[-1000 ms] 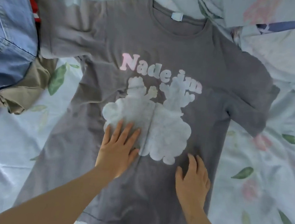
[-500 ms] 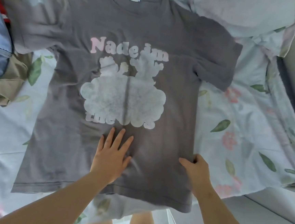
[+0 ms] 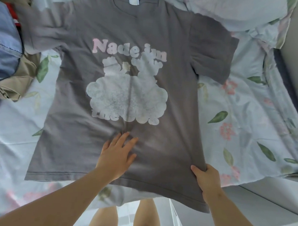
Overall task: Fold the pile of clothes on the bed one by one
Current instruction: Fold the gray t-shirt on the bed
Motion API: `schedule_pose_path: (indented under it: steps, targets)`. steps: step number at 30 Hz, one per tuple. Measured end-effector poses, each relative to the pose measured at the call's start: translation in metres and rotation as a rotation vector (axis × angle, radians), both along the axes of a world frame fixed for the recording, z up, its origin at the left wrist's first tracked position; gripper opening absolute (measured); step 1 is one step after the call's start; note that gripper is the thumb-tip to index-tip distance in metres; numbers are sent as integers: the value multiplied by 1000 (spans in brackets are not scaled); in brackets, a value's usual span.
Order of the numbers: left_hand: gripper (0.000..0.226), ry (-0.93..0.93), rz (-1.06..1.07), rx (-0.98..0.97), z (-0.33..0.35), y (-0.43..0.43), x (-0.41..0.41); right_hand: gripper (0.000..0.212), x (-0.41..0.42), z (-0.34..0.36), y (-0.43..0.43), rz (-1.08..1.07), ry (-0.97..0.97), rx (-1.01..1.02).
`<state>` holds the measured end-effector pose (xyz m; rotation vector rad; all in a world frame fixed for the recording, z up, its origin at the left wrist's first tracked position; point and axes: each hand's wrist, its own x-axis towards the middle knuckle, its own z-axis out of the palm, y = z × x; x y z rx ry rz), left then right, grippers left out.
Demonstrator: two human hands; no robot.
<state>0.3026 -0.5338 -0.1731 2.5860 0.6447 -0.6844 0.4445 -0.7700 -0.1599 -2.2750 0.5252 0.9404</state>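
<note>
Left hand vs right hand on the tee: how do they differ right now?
Left hand lies flat, fingers straight and spread; right hand has its fingers curled, gripping fabric. Left hand rests on the T-shirt's middle, below the print; right hand holds its side edge near the hem. Both touch the same T-shirt.

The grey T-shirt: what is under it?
The floral sheet shows around the grey T-shirt, so that lies beneath. The fingers of the right hand curl under its side edge, hidden. Anything else beneath is covered.

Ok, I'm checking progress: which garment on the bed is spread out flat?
The grey T-shirt, laid flat with its print up; the denim garment and the khaki garment lie bunched at the left.
</note>
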Motion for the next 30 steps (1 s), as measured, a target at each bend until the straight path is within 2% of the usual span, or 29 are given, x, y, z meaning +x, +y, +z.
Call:
schedule_pose_path:
  steps: [2, 4, 7, 9, 10, 11, 13, 14, 15, 18, 20, 22, 24, 26, 28, 30]
  targets:
    - [52, -46, 4, -43, 4, -2, 0, 14, 0, -3, -3, 69, -38, -90]
    - [51, -49, 104, -92, 6, 5, -1, 16, -3, -5, 1, 142, -33, -152]
    - [47, -66, 307, -83, 7, 26, -10, 41, -8, -3, 21, 187, -15, -263]
    - [43, -87, 419, -33, 6, 39, -22, 63, -17, 3, 41, 386, -172, -480]
    - [42, -87, 462, 1, 5, 44, -30, 69, -24, 7, 52, 511, -304, -512]
    - [42, -76, 497, 39, 5, 48, -40, 70, -33, 10, 64, 626, -439, -471]
    - [40, -46, 553, 108, 5, 54, -61, 57, -51, 13, 87, 783, -612, -269]
    - [40, -25, 570, 135, 5, 57, -72, 47, -61, 13, 99, 869, -582, -163]
    - [42, -1, 553, 163, 5, 58, -84, 41, -73, 12, 109, 990, -471, -77]
    - [53, 30, 439, 229, 5, 65, -117, 53, -107, 1, 127, 1331, -172, 90]
    - [59, 35, 564, 223, 2, 72, -130, 64, -121, -6, 130, 1424, -153, 76]
    - [69, 48, 817, 174, 1, 82, -136, 67, -127, -11, 129, 1524, -241, 8]
    - [75, 33, 1015, 136, 0, 94, -138, 65, -122, -12, 130, 1544, -318, -35]
    - [75, -3, 1148, 65, 0, 109, -140, 54, -114, -10, 135, 1524, -307, -33]
    - [64, -49, 1246, -111, 3, 125, -143, 45, -109, -6, 140, 1524, -236, -46]
    - [40, -5, 1198, -248, 9, 134, -149, 42, -105, -2, 143, 1498, -146, -45]
